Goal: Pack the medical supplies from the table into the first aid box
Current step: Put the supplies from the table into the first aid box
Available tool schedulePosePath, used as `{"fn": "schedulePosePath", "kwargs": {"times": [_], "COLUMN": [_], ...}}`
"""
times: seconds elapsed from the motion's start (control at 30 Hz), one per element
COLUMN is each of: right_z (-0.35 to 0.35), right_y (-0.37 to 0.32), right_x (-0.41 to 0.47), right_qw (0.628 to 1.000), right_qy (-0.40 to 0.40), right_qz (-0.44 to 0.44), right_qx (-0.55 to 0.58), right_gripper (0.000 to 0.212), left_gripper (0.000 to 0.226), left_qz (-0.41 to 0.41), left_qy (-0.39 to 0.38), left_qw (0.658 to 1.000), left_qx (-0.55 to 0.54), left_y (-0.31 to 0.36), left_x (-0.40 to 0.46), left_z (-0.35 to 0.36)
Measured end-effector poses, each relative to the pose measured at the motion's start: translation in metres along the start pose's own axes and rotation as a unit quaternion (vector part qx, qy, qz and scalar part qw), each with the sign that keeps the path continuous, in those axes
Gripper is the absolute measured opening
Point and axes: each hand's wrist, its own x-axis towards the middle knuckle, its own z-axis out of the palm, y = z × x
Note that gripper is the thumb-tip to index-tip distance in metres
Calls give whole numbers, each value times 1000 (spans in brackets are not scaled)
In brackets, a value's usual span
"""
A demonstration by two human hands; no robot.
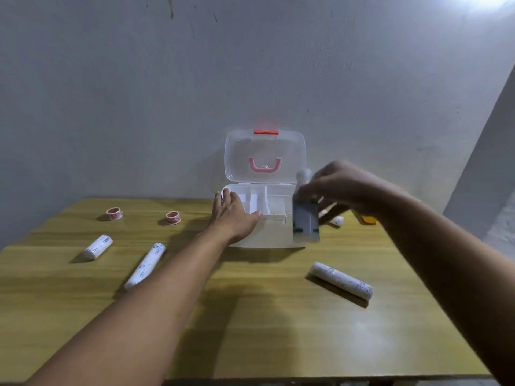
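The clear first aid box (266, 240) stands open at the back of the table, its lid (264, 156) with a pink handle upright against the wall. My left hand (232, 215) rests flat on the box's left rim, holding nothing. My right hand (338, 188) grips a blurred grey packet with a white top (305, 218) above the box's right edge. Three white bandage rolls lie on the table (98, 246) (145, 265) (342, 280). Two small red-and-white tape rolls (114, 213) (173, 217) sit at the back left.
Another white roll (337, 220) and a yellow item (368, 219) lie right of the box, partly hidden by my right hand. The wooden table (264, 330) ends near the bottom of the view. A grey wall stands right behind the box.
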Motion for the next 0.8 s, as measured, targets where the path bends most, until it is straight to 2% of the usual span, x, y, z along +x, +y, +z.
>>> {"fn": "schedulePosePath", "kwargs": {"times": [0.1, 0.2, 0.47, 0.8], "right_z": [-14, -3, 48, 48], "right_y": [-13, -12, 19, 33], "right_x": [15, 37, 84, 100], "right_qw": [996, 990, 995, 986], "right_qy": [76, 127, 79, 65], "right_qz": [-51, -61, -35, -46], "right_qx": [21, 1, -51, -146], "right_gripper": [13, 22, 27, 35], "left_gripper": [86, 87, 88, 86], "left_qz": [-10, -13, -16, -15], "left_qy": [-18, -28, -21, -20], "left_qw": [1000, 1000, 999, 999], "left_qx": [2, 7, 21, 22], "left_y": [1, 1, 1, 2], "left_x": [0, 1, 5, 5], "left_z": [-1, -3, 1, 3]}}
